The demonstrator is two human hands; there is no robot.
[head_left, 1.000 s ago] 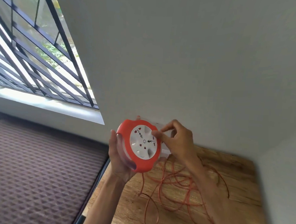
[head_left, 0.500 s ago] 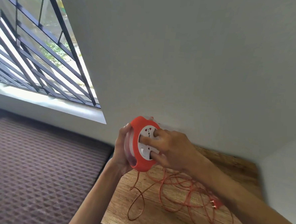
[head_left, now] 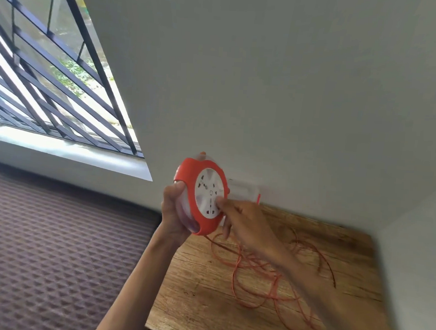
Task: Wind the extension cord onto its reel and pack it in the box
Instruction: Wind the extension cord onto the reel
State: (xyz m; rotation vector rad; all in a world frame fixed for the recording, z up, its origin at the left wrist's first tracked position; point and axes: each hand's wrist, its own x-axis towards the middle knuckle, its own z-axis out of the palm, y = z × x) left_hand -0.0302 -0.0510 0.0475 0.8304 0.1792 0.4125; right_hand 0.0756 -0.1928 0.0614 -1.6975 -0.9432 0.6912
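My left hand (head_left: 175, 213) grips the orange cord reel (head_left: 194, 181) from behind and below, holding it up above the wooden table (head_left: 193, 301). The reel's white socket face (head_left: 208, 193) points right. Fingertips of my right hand (head_left: 244, 222) press on that white face near its lower right. A thin orange cord (head_left: 253, 274) drops from the reel's underside and lies in loose tangled loops on the table. A white box (head_left: 243, 190) stands behind the reel against the wall, partly hidden.
The table sits in a corner between grey walls (head_left: 292, 93). A dark patterned mattress or mat (head_left: 53, 244) lies to the left. A barred window (head_left: 51, 83) is at upper left.
My right hand has shifted down the white face, from covering it to touching it with fingertips. The reel has turned, and the cord loops on the table have moved.
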